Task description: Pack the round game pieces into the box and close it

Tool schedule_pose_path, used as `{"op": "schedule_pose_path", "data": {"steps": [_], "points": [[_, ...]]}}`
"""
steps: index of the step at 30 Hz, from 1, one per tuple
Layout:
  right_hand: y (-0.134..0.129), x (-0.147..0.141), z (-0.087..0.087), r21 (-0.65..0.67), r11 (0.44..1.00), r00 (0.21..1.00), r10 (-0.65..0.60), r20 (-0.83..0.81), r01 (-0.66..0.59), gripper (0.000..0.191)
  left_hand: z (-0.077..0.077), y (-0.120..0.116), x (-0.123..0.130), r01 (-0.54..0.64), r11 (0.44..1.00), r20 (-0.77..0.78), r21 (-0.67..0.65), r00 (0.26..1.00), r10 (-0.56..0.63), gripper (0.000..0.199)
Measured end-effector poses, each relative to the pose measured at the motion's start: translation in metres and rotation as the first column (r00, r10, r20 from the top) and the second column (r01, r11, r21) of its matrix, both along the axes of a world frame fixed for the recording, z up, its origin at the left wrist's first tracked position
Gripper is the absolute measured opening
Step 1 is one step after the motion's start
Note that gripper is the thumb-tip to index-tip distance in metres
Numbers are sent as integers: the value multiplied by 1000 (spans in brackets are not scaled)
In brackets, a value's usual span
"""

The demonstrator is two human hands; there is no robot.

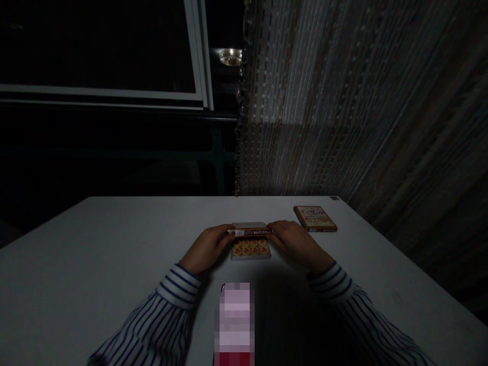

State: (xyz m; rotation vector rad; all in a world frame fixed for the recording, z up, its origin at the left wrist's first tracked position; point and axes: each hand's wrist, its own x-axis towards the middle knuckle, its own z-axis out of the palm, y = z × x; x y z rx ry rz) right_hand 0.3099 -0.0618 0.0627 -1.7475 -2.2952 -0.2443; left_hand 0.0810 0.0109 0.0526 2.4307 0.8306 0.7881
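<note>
Between my two hands is a flat box lid [251,232], its printed edge facing me. My left hand [208,248] holds the lid's left end with closed fingers, and my right hand [299,245] holds its right end in the same way. Beneath and just in front of the lid, a shallow tray [250,257] shows round wooden game pieces [249,248] with red characters, set in rows. The lid covers the tray's far part.
A second flat box [315,218] with printed characters lies at the table's back right. A phone-like object [234,320], blurred out, is near the front middle of the white table [95,264]. A curtain [297,101] hangs behind the table's far edge.
</note>
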Motion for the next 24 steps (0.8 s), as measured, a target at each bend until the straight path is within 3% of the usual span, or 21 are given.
{"op": "schedule_pose_path", "data": {"steps": [24], "points": [[-4, -1, -6, 19, 1000, 1000, 11, -12, -11, 25, 0, -5, 0, 33, 999, 18, -43, 999, -32, 28]]}}
